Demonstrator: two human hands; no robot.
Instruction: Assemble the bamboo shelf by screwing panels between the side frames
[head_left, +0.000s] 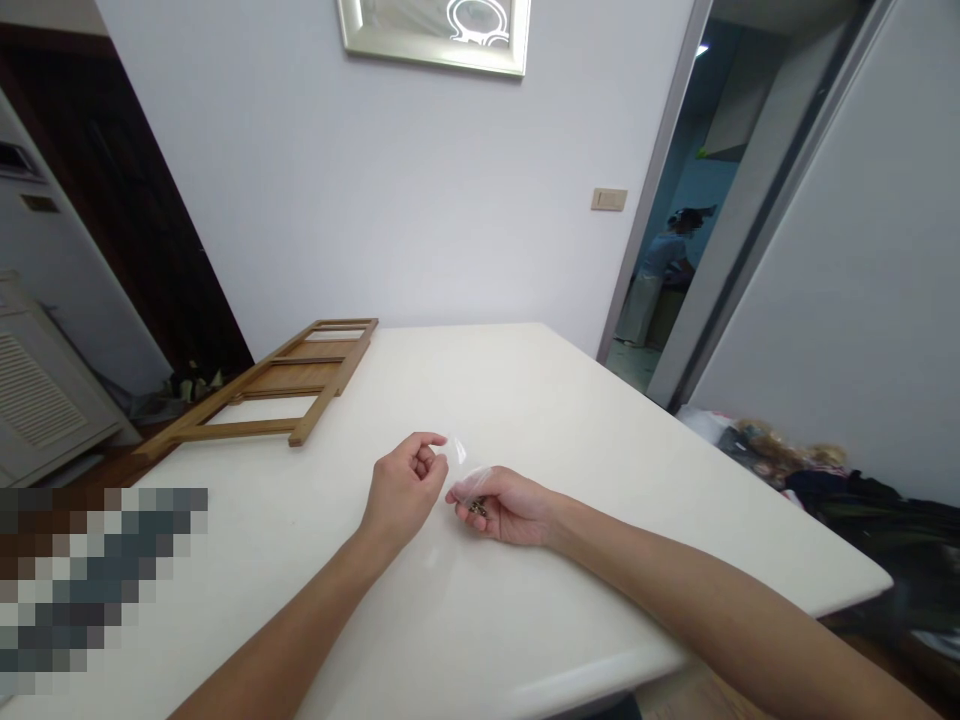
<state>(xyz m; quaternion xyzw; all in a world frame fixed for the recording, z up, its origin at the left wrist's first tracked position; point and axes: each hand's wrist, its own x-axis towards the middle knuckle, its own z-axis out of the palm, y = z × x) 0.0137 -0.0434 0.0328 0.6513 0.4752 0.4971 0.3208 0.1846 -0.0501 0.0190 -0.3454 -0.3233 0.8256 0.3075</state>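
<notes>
Both my hands meet over the middle of a white table (570, 420). My left hand (405, 487) pinches the top of a small clear plastic bag (466, 470) between thumb and fingertips. My right hand (504, 505) is closed round the bag's lower part, where a few small dark metal pieces (478, 509), perhaps screws, show between the fingers. The bag is held just above the tabletop.
A wooden slatted frame (289, 378) lies flat on the table's far left corner. A doorway (675, 230) at the right shows another person in a further room. Dark clothing and a doll (795, 462) lie on the floor at the right. A white cabinet (37, 390) stands at the left.
</notes>
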